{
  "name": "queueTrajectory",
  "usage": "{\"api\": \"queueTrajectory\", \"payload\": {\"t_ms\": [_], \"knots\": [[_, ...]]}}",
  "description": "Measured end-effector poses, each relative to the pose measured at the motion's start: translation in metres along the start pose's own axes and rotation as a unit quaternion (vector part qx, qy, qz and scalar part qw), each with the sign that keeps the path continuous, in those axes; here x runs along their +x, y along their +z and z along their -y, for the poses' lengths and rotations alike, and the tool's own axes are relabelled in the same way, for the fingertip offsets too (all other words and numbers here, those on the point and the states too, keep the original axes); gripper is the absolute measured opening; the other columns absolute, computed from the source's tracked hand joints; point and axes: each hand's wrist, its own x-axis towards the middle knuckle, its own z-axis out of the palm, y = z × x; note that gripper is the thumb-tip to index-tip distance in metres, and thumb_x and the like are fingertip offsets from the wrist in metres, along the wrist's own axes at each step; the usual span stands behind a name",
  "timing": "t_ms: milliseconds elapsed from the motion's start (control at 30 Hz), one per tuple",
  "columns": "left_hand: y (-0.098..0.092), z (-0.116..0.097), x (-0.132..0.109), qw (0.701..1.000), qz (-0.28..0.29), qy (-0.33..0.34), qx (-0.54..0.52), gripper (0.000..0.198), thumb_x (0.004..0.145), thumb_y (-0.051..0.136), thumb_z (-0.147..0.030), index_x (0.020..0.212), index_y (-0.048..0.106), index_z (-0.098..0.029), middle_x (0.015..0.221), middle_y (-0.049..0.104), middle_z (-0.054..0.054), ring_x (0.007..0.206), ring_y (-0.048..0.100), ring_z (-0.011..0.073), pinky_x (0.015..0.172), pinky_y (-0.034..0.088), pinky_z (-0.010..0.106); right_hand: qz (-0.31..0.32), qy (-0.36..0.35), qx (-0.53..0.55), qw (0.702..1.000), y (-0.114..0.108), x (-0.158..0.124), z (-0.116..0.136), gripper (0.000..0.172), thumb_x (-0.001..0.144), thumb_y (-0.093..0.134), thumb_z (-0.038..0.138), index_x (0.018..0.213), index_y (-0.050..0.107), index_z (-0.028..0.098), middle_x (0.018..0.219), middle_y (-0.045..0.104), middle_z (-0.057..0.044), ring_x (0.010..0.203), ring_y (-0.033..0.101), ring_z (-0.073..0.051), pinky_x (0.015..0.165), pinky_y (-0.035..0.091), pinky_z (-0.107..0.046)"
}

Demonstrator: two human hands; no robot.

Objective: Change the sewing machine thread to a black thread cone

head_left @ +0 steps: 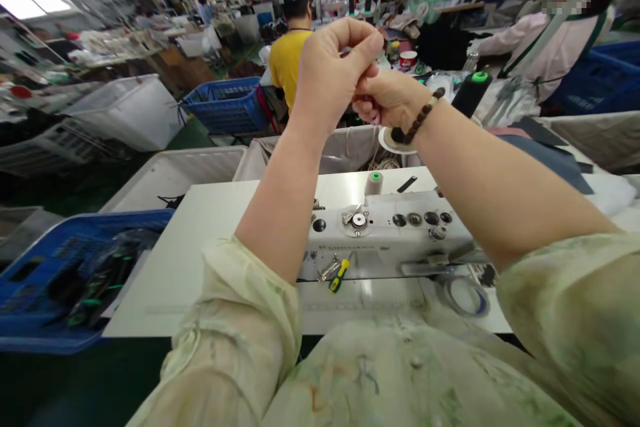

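Both my hands are raised in front of me, above and beyond the sewing machine (380,257), and close together. Thumb and fingertips are pinched on my left hand (335,60). Just below and to its right, my right hand (395,97) is closed too, its fingers curled in. Anything thin between the fingertips is too small to make out. A small yellow and green screwdriver (339,275) lies on the machine's near side. Behind the machine stands a grey thread cone (374,184) with a green top.
A roll of clear tape (467,295) is at the right of the white table (200,267). Blue baskets (75,260) stand at the left. A large black thread cone (470,90) rises at the right. A person in yellow (286,63) sits ahead, another in pink (545,47) at right.
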Motion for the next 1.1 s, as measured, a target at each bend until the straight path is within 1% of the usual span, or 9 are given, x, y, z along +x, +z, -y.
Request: {"api": "queueTrajectory", "payload": {"t_ms": [67,133,267,400,500,633,800,967,1100], "knots": [[0.002,0.000,-0.007,0.998,-0.016,0.052,0.021,0.075,0.069,-0.014,-0.022,0.096,0.049,0.011,0.072,0.051,-0.002,0.082,0.061,0.0137,0.062,0.038,0.031,-0.064,-0.014,0.026,0.998,-0.008,-0.001,0.013,0.020,0.088,0.051,0.030,0.079,0.055,0.012,0.065,0.050,0.004,0.048,0.039,0.000,0.044,0.022,-0.015],[0.004,0.000,-0.016,0.991,-0.038,0.123,0.042,0.043,0.085,0.023,-0.028,0.087,0.056,-0.001,0.075,0.055,-0.002,0.082,0.064,0.0146,0.071,0.044,0.033,-0.153,-0.053,0.056,0.985,-0.020,-0.006,0.030,0.019,0.090,0.046,0.035,0.090,0.054,0.017,0.071,0.051,0.004,0.052,0.041,-0.002,0.043,0.025,-0.015],[0.004,-0.005,-0.030,0.953,-0.030,0.285,0.101,0.014,0.086,0.050,-0.018,0.076,0.059,-0.014,0.084,0.059,0.003,0.089,0.059,0.0132,0.082,0.048,0.026,-0.283,-0.139,0.066,0.947,-0.045,-0.038,0.055,0.022,0.093,0.032,0.025,0.107,0.047,0.022,0.072,0.050,0.004,0.050,0.040,-0.004,0.040,0.024,-0.018],[0.006,-0.008,-0.036,0.930,0.016,0.344,0.131,0.019,0.091,0.042,-0.016,0.083,0.059,-0.013,0.089,0.060,0.008,0.088,0.058,0.0140,0.081,0.048,0.025,-0.197,-0.111,-0.018,0.974,-0.067,-0.067,0.046,0.017,0.068,0.065,0.019,0.084,0.063,0.015,0.044,0.039,0.007,0.037,0.031,-0.006,0.036,0.017,-0.023],[0.007,-0.011,-0.039,0.916,0.038,0.359,0.173,0.027,0.094,0.036,-0.019,0.082,0.059,-0.013,0.089,0.060,0.008,0.087,0.057,0.0148,0.083,0.047,0.026,-0.169,-0.100,-0.065,0.978,-0.081,-0.075,0.037,0.017,0.051,0.071,0.012,0.065,0.062,0.016,0.049,0.049,0.004,0.043,0.037,-0.007,0.039,0.022,-0.022],[0.008,-0.017,-0.044,0.888,0.081,0.380,0.246,0.033,0.094,0.030,-0.017,0.079,0.058,-0.012,0.082,0.059,0.006,0.076,0.054,0.0153,0.073,0.046,0.025,-0.158,-0.115,-0.069,0.978,-0.079,-0.087,0.044,0.018,0.059,0.070,0.029,0.067,0.062,0.015,0.048,0.046,0.004,0.040,0.032,-0.006,0.038,0.019,-0.022],[0.012,-0.021,-0.046,0.867,0.098,0.397,0.284,0.037,0.093,0.025,-0.013,0.072,0.056,-0.012,0.074,0.056,0.006,0.063,0.047,0.0153,0.060,0.043,0.027,-0.024,-0.118,0.047,0.992,-0.046,-0.105,0.062,0.045,0.068,0.067,0.049,0.097,0.061,0.014,0.065,0.058,-0.001,0.036,0.027,-0.004,0.035,0.016,-0.021],[0.010,-0.019,-0.050,0.917,0.093,0.347,0.174,0.032,0.093,0.031,-0.016,0.075,0.058,-0.013,0.076,0.057,0.007,0.069,0.052,0.0145,0.065,0.046,0.023,-0.018,-0.120,0.178,0.976,-0.053,-0.101,0.055,0.039,0.064,0.072,0.046,0.084,0.056,0.017,0.048,0.037,0.008,0.037,0.027,-0.004,0.032,0.021,-0.017],[0.005,-0.016,-0.060,0.969,0.032,0.246,0.022,0.019,0.087,0.044,-0.013,0.078,0.059,-0.013,0.093,0.058,0.010,0.079,0.058,0.0137,0.074,0.048,0.023,-0.029,-0.108,0.240,0.964,-0.073,-0.072,0.027,0.036,0.064,0.075,0.040,0.074,0.049,0.017,0.051,0.034,0.009,0.038,0.022,-0.002,0.032,0.021,-0.015]]}}
